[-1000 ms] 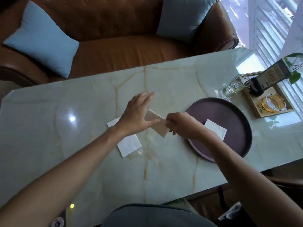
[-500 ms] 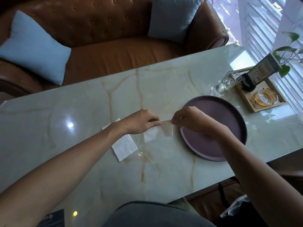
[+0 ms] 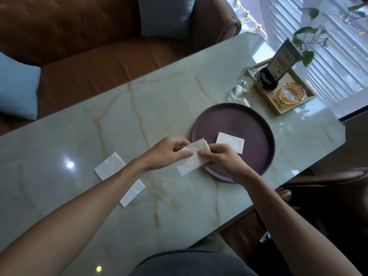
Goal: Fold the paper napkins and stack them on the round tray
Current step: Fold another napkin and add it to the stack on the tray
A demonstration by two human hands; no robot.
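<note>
Fingers: the left hand (image 3: 166,154) pinches the near-left part of a white napkin (image 3: 192,159) between thumb and curled fingertips; the right hand (image 3: 221,158) pinches its right edge the same way.
Held napkin: folded over, layered edges showing at its 12 o'clock end; it hangs above the marble table (image 3: 169,108), overlapping the 9 o'clock rim of the round tray (image 3: 249,124).
Forearms: both bare arms reach in from 6 o'clock, the left from the lower left, the right from the lower right, wrists angled inward so the hands meet.
Near edge: a grey-clad lap (image 3: 191,263) sits at 6 o'clock under the table's edge.
Flat napkin: one more white napkin (image 3: 111,166) lies on the table at 9 o'clock of the hands, partly crossed by the left forearm.
Tray: dark purple, round, at 3 o'clock of the hands; a folded napkin on the tray (image 3: 231,142) lies flat inside it, just beyond the right hand.
Farther right: a clear glass bottle (image 3: 244,84) at 1 o'clock, beside a wooden tray (image 3: 268,96) holding an amber ashtray (image 3: 290,94) and a dark card stand (image 3: 278,64); green leaves (image 3: 306,36) behind.
Far side: a brown leather sofa (image 3: 89,62) with two blue cushions (image 3: 18,86) at 11 o'clock; louvred shutters (image 3: 338,56) at 2 o'clock.
</note>
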